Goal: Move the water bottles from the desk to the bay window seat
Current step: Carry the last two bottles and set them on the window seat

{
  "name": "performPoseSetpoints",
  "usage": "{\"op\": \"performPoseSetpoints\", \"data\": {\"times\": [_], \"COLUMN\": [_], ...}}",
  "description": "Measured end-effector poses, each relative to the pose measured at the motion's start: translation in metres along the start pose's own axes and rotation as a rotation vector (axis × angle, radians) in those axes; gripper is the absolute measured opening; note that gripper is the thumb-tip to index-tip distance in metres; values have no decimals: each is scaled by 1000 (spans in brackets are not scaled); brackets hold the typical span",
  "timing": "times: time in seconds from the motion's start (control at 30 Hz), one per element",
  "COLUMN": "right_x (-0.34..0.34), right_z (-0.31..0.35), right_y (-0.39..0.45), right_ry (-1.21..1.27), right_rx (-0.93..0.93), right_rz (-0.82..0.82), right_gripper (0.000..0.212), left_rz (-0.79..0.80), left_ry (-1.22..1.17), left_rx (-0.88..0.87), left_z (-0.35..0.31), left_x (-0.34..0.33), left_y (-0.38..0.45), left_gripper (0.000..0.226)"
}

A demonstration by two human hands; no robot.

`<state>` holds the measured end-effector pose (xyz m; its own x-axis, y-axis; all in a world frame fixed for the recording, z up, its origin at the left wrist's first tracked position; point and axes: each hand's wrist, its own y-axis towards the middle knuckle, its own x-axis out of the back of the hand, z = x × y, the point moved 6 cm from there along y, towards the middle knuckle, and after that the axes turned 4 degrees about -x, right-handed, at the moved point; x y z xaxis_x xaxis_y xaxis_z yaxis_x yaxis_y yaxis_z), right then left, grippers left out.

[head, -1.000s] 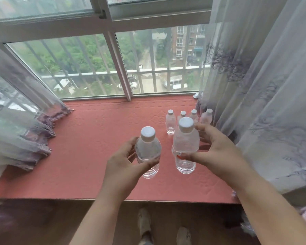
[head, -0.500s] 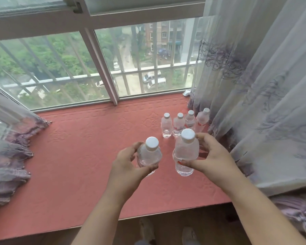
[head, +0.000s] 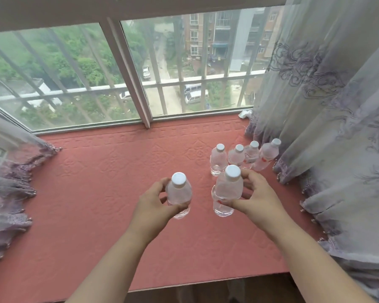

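Note:
I hold two clear water bottles with white caps upright over the red-cushioned bay window seat (head: 96, 193). My left hand (head: 151, 206) grips the left bottle (head: 179, 193) around its body. My right hand (head: 256, 197) grips the right bottle (head: 228, 189) the same way. Whether their bases touch the cushion I cannot tell. Just behind them, several more bottles (head: 239, 155) stand in a row on the cushion; the rightmost bottle (head: 266, 154) leans toward the curtain.
A sheer grey curtain (head: 326, 127) hangs down the right side close to the bottle row, and another curtain (head: 7, 182) bunches at the left. The barred window (head: 129, 73) closes the back. The seat's front edge (head: 206, 283) runs below my forearms.
Both hands with their bottles have moved forward over the cushion, closer to the standing row. The view has tilted down and nearer to the seat.

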<state>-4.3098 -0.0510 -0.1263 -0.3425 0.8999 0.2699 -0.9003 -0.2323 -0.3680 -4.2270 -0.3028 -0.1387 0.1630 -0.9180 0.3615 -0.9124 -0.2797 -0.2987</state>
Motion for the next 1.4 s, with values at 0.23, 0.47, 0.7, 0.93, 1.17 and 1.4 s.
{"op": "performPoseSetpoints", "data": {"times": [0.23,0.47,0.7,0.93,1.17,1.4], "right_x": [-41,-71,-93,-103,-107,-95], "right_z": [-22,-56,-99,-122,-126,-121], "right_y": [83,157,208,232,234,220], "right_ry": [-98,-164,-214,-255,-218,-171], "right_rx": [47,12,-35,-58,-95,-129], "right_rz": [42,72,35,39,63,63], "right_gripper": [66,66,67,73,84,97], "left_rz": [-30,-9,31,37,67,21], "left_ry": [23,124,159,117,210,342], "left_rx": [13,47,81,120,96,-141], "left_z": [33,82,116,142,138,98], "left_x": [1,-20,-42,-60,-57,-46], "left_y": [74,147,192,218,232,218], "left_gripper": [64,78,78,77,85,75]}}
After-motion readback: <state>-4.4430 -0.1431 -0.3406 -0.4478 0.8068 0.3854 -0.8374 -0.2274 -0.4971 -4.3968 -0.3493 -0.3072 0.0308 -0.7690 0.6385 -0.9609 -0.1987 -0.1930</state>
